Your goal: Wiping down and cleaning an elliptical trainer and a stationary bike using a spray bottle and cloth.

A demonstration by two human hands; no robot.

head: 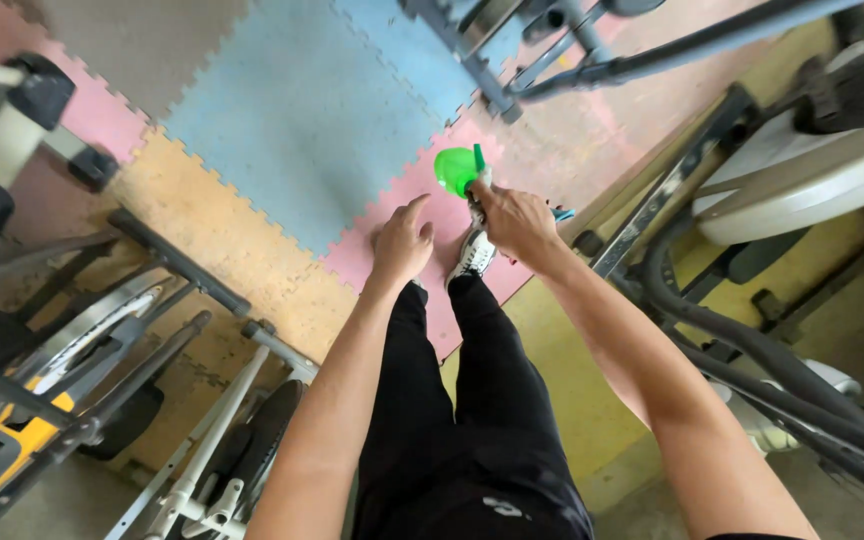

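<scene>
While both bare forearms stretch up from the bottom of the frame over black trouser legs (472,420), the left hand (400,243) hangs at centre with fingers loosely spread, gripping nothing. Just right of it, the right hand (514,220) is clenched around the neck of a green spray bottle (455,170), which sits just above centre, tilted toward the upper left. A white sneaker (472,255) shows between the hands. Beyond lie pink, blue and tan foam floor tiles (292,120), with exercise machines (102,340) flanking both sides.
</scene>
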